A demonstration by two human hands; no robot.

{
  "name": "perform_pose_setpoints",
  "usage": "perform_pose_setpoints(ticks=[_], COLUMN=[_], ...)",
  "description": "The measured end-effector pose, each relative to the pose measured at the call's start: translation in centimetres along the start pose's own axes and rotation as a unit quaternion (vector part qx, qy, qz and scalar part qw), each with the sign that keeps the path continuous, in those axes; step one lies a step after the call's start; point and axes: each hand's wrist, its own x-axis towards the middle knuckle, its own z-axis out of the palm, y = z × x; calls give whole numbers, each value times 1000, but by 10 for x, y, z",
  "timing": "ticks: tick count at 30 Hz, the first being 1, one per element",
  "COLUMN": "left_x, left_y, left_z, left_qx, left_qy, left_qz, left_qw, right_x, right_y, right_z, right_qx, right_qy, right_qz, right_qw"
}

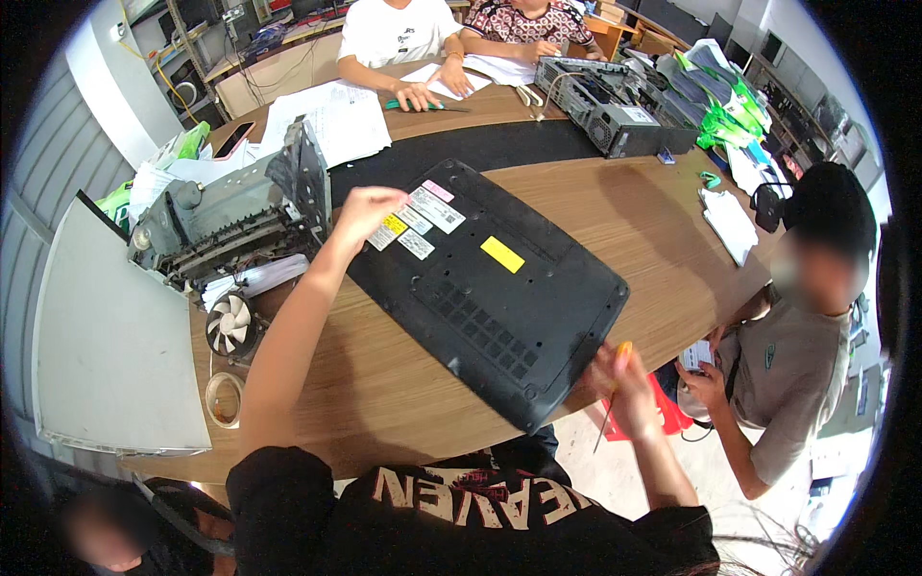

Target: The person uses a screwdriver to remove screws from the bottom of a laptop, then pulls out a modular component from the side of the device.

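A black laptop (480, 317) lies bottom side up on the wooden table, turned at a slant, with white, pink and yellow labels on it. My left hand (370, 216) grips its upper left edge with curled fingers. My right hand (626, 394), slightly blurred, is closed on a screwdriver with a yellow-orange handle (624, 355) beside the laptop's lower right corner; the thin shaft points down. Whether that hand also touches the laptop I cannot tell.
A dismantled printer (202, 230), fan (230, 324), tape roll (224, 401) and white panel (106, 336) are at left. Papers (327, 125) and an open computer case (634, 120) lie behind. Two people sit across; a person (807, 365) at right holds a phone; another is at lower left.
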Motion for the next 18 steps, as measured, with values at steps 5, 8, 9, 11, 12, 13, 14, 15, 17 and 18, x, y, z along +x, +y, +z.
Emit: perform_pose_setpoints(ticks=[5,8,9,11,12,13,14,15,17,18], left_x=[-18,-87,-117,-169,-185,-197,-206,-211,-212,-212], left_y=[26,36,35,33,32,30,30,29,32,35], left_z=[8,20,27,39,44,49,56,63,75,80], left_qx=[-2,21,30,-24,-86,-155,-224,-292,-326,-344], left_qy=[105,178,207,234,229,216,202,196,154,149], left_qz=[154,96,88,22,-37,-61,-88,-140,-112,-119], left_qw=[982,979,974,972,969,962,949,926,926,919], right_x=[-29,6,18,40,47,53,58,61,65,66], right_y=[0,-7,-9,-13,-15,-18,-20,-22,-24,-22], right_z=[-20,-40,-43,-44,-43,-41,-40,-39,-39,-39], right_qx=[-40,-103,-108,-162,-229,-252,-280,-319,-266,-247], right_qy=[18,124,128,99,89,83,74,70,64,59], right_qz=[-84,-143,-169,-222,-239,-231,-235,-240,-245,-243], right_qw=[996,976,971,956,939,936,928,914,930,936])
